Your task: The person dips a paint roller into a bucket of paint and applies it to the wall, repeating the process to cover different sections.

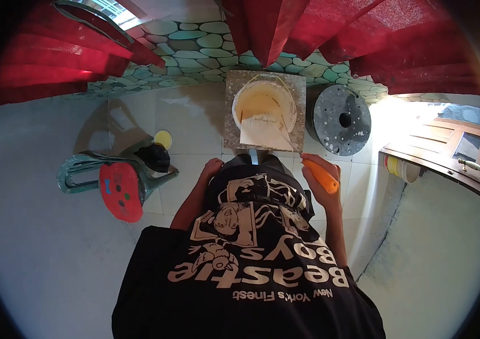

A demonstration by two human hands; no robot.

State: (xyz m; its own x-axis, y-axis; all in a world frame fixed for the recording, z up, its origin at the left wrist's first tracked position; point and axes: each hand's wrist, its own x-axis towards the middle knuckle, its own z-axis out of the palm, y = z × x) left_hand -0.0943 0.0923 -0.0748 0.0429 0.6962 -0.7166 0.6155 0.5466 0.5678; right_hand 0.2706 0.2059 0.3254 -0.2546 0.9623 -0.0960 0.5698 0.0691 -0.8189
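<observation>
Head view: the right hand (323,195) is held forward beside the right knee, forearm extended, thumb side inward. Its fingers are closed around an orange-handled hand tool (321,174), the handle's narrow end directed at the near right corner of a square, paint-spotted board (298,96). The left hand (212,168) lies at the left knee, forearm angled forward; its fingers appear curled, but I cannot tell whether they are pressed together. On the board stands a round, cream-coloured bucket (254,95), a flat, off-white sheet (261,134) overlapping its near rim. A dark, speckled round disc (327,133) sits just right of the board
</observation>
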